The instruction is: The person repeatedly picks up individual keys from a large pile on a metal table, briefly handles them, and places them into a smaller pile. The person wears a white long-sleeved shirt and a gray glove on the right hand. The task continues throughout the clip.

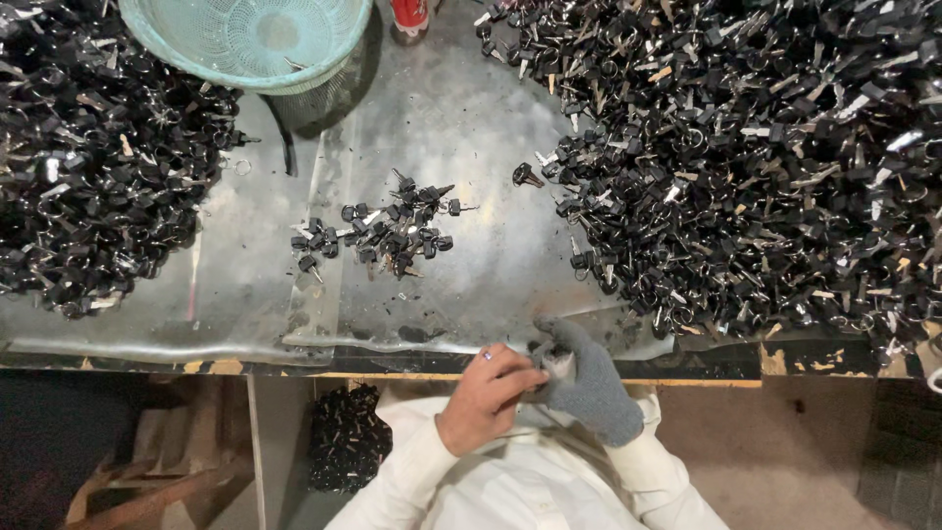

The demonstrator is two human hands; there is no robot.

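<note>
One head cam, looking straight down, close over table (pixel 461 118) edge & hands.

Both hands are hovering together at the near edge of the table (pixel 461 128), the bare left hand (pixel 483 400) pressing against the gloved right hand (pixel 587 388). Straight ahead of them a bare strip of metal sheet is lying open, interrupted only by a small cluster of keys (pixel 383 228) farther out. To the right of the gloved hand a huge heap of black keys (pixel 765 157) is crowding close. Far to the left of the bare hand another key heap (pixel 93 167) is blocking that side, and a green mesh basket (pixel 250 44) is standing beyond it.
</note>
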